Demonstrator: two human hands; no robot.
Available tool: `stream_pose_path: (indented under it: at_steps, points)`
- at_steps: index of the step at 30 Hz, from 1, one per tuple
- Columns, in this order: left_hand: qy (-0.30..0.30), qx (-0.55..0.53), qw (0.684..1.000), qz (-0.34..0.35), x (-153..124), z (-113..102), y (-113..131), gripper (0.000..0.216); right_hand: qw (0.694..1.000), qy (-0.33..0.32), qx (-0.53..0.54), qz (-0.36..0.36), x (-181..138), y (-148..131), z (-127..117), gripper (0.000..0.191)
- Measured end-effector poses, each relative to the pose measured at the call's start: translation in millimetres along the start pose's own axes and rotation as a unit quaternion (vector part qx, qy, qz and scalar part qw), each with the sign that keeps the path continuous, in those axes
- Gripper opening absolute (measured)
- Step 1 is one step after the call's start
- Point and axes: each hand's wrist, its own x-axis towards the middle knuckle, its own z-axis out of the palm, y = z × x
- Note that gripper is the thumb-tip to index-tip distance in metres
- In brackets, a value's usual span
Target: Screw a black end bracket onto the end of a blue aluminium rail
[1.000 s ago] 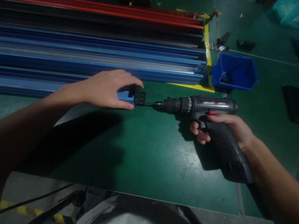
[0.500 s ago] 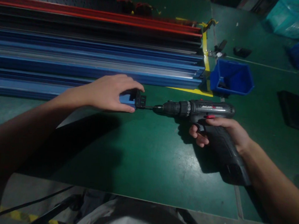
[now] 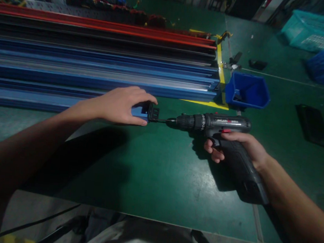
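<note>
- Two hands work on the green surface [image 3: 152, 173].
- Left hand [image 3: 121, 105] is clamped on the end of a long blue metal rail [image 3: 26, 99], beside its black end bracket [image 3: 153, 113].
- Right hand [image 3: 238, 146] is wrapped around a dark cordless drill [image 3: 220, 128], bit tip touching the bracket.
- Small blue plastic bin [image 3: 247, 91] sits behind the drill.

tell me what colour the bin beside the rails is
Blue bin, clearest in the head view.

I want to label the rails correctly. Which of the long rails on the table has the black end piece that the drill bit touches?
The nearest blue rail, under the left hand. Its end lies short of the stacked rails, and the drill in the right hand points at its black end piece.
</note>
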Motion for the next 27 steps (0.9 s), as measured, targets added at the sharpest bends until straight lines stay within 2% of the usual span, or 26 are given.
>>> stream_pose_path:
  at_steps: [7,27]
  points:
    - [0.002,-0.002,1.0,0.0,0.4,-1.1,1.2,0.076,1.0,-0.022,0.009,-0.006,0.7,-0.5,-2.4,0.032]
    - [0.002,-0.006,1.0,0.003,0.8,-1.8,1.7,0.077,1.0,-0.009,-0.002,-0.002,0.9,-0.8,-1.6,0.033]
